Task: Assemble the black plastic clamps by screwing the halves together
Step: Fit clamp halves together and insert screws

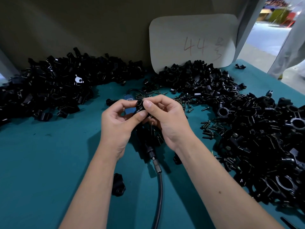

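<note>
**Both hands pinch one black clamp piece at mid-frame**

At the centre of the frame, the left hand (118, 120) and the right hand (162, 116) meet above the teal desk (41, 162), fingers curled around a small black clamp piece (140, 104). The thumbs and forefingers of both pinch it; its exact shape is mostly hidden by the fingers. Beneath the hands lies a black tool with a hose (159, 179) running to the lower edge. A heap of clamp halves (49, 83) fills the upper left, a second heap (264, 138) runs down the right side, and loose screws (208, 128) lie scattered between them. A white card (193, 42) marked "44" leans at upper centre.
</note>
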Demonstrator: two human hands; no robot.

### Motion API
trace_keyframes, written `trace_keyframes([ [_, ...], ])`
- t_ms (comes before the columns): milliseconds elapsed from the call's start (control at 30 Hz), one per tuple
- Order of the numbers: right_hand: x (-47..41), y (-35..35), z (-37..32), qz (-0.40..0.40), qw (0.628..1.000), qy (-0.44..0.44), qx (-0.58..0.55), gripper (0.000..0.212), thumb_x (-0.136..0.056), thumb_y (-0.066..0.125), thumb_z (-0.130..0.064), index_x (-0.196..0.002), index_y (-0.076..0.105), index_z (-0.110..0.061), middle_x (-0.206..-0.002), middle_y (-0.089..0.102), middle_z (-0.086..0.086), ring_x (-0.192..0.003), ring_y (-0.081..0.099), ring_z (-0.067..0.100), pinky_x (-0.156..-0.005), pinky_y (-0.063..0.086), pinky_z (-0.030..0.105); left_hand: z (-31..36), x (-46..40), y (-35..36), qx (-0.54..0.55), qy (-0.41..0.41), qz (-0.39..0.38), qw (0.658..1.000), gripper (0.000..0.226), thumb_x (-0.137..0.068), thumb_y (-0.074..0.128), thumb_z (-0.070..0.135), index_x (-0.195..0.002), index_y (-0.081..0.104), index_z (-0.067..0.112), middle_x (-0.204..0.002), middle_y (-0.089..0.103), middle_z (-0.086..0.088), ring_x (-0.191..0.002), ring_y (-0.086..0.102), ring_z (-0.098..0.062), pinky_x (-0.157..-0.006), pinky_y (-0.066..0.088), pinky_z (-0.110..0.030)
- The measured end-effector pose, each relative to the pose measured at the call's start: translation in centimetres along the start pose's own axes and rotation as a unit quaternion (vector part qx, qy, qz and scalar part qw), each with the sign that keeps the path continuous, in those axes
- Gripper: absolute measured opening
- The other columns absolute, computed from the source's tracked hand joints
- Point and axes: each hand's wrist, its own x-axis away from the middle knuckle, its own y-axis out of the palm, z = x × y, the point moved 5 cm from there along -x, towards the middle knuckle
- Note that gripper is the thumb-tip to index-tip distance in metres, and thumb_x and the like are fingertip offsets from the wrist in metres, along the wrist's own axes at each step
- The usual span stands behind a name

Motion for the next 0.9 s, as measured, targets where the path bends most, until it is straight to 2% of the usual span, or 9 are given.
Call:
trace_keyframes([
  [167, -0.1, 0.0, 0.6, 0.041, 0.999, -0.003, -0.025, 0.040, -0.090, 0.080, -0.013, -0.060, 0.056, -0.025, -0.073, 0.069, -0.004, -0.057, 0.061, 0.008, -0.052, 0.049, 0.022, -0.5, 0.2, -0.1, -0.038, -0.027, 0.011, 0.999, 0.029, -0.069, 0.087, 0.009, -0.094, 0.072, 0.012, -0.099, 0.076, -0.003, -0.086, 0.073, -0.031, -0.084, 0.063, -0.046],
  [267, -0.4, -0.5, 0.1, 0.028, 0.999, -0.002, 0.044, 0.029, -0.093, 0.075, -0.032, -0.072, 0.063, -0.018, -0.066, 0.061, 0.000, -0.057, 0.059, 0.011, -0.050, 0.047, 0.024, -0.3, 0.1, 0.0, -0.029, -0.030, 0.024, 0.999, 0.028, -0.072, 0.087, 0.003, -0.093, 0.070, 0.011, -0.091, 0.075, 0.002, -0.082, 0.074, -0.021, -0.079, 0.063, -0.038],
  [333, -0.7, -2.1, -0.3, 0.058, 0.988, -0.013, 0.146, 0.030, -0.097, 0.069, -0.040, -0.083, 0.068, -0.014, -0.075, 0.065, 0.009, -0.063, 0.058, 0.011, -0.052, 0.049, 0.029, -0.2, 0.0, -0.2, 0.013, -0.043, 0.042, 0.998, 0.026, -0.075, 0.084, 0.005, -0.096, 0.068, 0.007, -0.091, 0.075, -0.003, -0.083, 0.074, -0.023, -0.078, 0.062, -0.033],
  [367, -0.9, -3.1, -0.8, 0.085, 0.967, -0.034, 0.236, 0.026, -0.098, 0.068, -0.038, -0.085, 0.069, -0.015, -0.078, 0.068, 0.007, -0.065, 0.059, 0.010, -0.055, 0.050, 0.031, -0.3, 0.0, -0.4, 0.035, -0.057, 0.054, 0.996, 0.026, -0.075, 0.081, 0.008, -0.096, 0.067, 0.008, -0.091, 0.075, -0.007, -0.084, 0.075, -0.028, -0.078, 0.062, -0.032],
  [467, -1.0, -5.5, -1.8, 0.118, 0.847, -0.073, 0.514, 0.012, -0.097, 0.070, -0.030, -0.086, 0.068, -0.025, -0.077, 0.066, -0.010, -0.070, 0.060, 0.007, -0.066, 0.051, 0.029, -0.6, 0.0, -0.9, 0.071, -0.103, 0.091, 0.988, 0.016, -0.086, 0.076, 0.006, -0.096, 0.066, 0.011, -0.094, 0.076, -0.013, -0.083, 0.077, -0.031, -0.075, 0.060, -0.027],
  [600, -1.0, -6.1, -0.8, 0.053, 0.766, -0.010, 0.641, 0.012, -0.091, 0.077, -0.036, -0.094, 0.069, -0.028, -0.096, 0.059, -0.005, -0.084, 0.060, 0.017, -0.075, 0.053, 0.036, -1.0, 0.0, -1.4, 0.117, -0.148, 0.117, 0.975, 0.010, -0.094, 0.072, 0.009, -0.102, 0.066, 0.010, -0.102, 0.078, -0.015, -0.086, 0.078, -0.028, -0.074, 0.059, -0.023],
  [733, -1.4, -5.4, -0.4, 0.034, 0.761, -0.006, 0.648, 0.013, -0.091, 0.079, -0.031, -0.098, 0.071, -0.023, -0.102, 0.058, -0.002, -0.091, 0.062, 0.022, -0.080, 0.056, 0.039, -1.0, 0.2, -1.6, 0.160, -0.169, 0.125, 0.965, 0.026, -0.088, 0.077, 0.009, -0.111, 0.063, 0.006, -0.103, 0.078, -0.013, -0.088, 0.077, -0.025, -0.075, 0.059, -0.021],
  [833, -1.6, -5.7, -0.1, 0.051, 0.774, 0.012, 0.631, 0.013, -0.091, 0.080, -0.029, -0.088, 0.070, -0.020, -0.085, 0.059, -0.005, -0.073, 0.059, 0.016, -0.064, 0.051, 0.030, -0.7, 0.3, -1.4, 0.154, -0.169, 0.121, 0.966, 0.039, -0.071, 0.084, 0.007, -0.106, 0.064, 0.008, -0.096, 0.076, -0.012, -0.086, 0.077, -0.023, -0.075, 0.058, -0.021],
  [900, -1.6, -6.1, 0.2, 0.066, 0.789, 0.024, 0.610, 0.022, -0.090, 0.081, -0.030, -0.076, 0.068, -0.018, -0.070, 0.059, -0.004, -0.057, 0.054, 0.014, -0.053, 0.046, 0.026, -0.8, 0.3, -1.2, 0.133, -0.171, 0.117, 0.969, 0.036, -0.072, 0.082, 0.000, -0.103, 0.066, 0.009, -0.093, 0.076, -0.011, -0.084, 0.076, -0.021, -0.074, 0.058, -0.020],
])
